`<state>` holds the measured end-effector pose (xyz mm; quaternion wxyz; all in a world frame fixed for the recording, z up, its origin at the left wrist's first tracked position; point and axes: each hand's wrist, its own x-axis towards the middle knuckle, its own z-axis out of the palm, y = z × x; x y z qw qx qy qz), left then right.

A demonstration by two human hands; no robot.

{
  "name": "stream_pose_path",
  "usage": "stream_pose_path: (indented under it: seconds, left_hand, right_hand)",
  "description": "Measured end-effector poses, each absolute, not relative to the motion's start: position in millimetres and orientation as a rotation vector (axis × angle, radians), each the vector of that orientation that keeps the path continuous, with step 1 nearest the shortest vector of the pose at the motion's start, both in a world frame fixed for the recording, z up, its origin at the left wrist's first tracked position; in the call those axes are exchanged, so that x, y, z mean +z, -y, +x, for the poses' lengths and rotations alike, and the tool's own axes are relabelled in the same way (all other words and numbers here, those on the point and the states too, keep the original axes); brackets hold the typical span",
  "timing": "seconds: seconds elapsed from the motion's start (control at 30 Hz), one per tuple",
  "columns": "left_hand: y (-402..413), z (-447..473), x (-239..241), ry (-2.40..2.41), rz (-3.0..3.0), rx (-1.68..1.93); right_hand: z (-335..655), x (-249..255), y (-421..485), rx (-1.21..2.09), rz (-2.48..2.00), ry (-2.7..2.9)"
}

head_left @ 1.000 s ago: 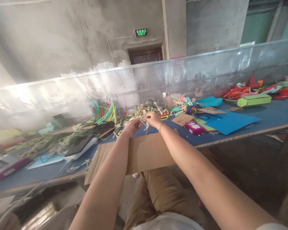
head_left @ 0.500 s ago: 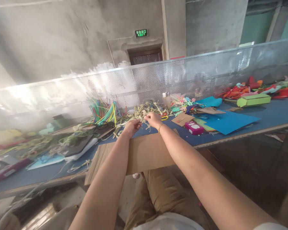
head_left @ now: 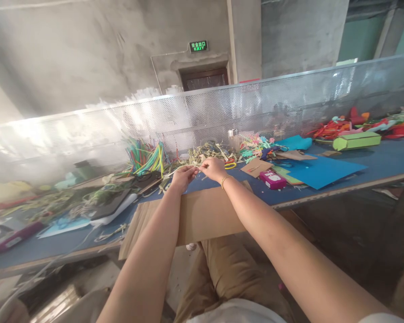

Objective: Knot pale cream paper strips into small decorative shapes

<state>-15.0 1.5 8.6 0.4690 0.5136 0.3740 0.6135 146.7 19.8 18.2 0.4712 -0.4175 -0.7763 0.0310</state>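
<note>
At the frame's centre, the left hand [head_left: 184,177] and right hand [head_left: 214,169] are pinching a pale strand [head_left: 198,168], lying between them, equally near both, its long axis unclear.

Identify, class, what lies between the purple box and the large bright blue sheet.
In the head view, light green paper lies between the purple box and the blue sheet.
</note>
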Motion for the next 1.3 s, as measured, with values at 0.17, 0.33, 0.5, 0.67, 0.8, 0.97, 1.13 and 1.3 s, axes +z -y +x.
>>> stream_pose_path:
  seconds: [0.17, 0.33, 0.5, 0.67, 0.8, 0.97, 1.13, 1.3]
  left_hand:
    - [-2.9, -17.3, 8.2, -0.957, 1.279, 1.551]
    - [-5.3, -20.0, 8.5, -0.949, 1.265, 1.572]
    - [-5.8, -20.5, 7.5, -0.937, 1.244, 1.593]
    - [-3.5, -17.4, 10.3, -0.913, 1.238, 1.546]
    - [-0.5, -14.8, 12.6, -0.928, 1.226, 1.506]
    - [-0.6, -18.1, 10.6, -1.011, 1.185, 1.514]
    - [-4.6, -21.9, 8.2, -1.061, 1.138, 1.516]
    - [-3.7, -18.8, 8.8, -1.000, 1.126, 1.480]
  right_hand:
    - [144.1, 15.0, -22.6, 0.095, -0.953, 1.962]
    - [143.2, 15.1, -22.0, 0.218, -0.876, 2.023]
    - [144.6, 16.4, -19.6, 0.303, -0.833, 2.088]
    - [145.9, 16.4, -17.4, 0.352, -0.880, 2.086]
    - [145.7, 15.0, -16.6, 0.391, -0.938, 2.070]
    - [143.5, 11.4, -19.6, 0.450, -0.887, 2.130]
    - [144.3, 7.9, -25.7, 0.595, -0.803, 2.200]
    - [150.0, 8.7, -30.5, 0.344, -0.974, 1.947]
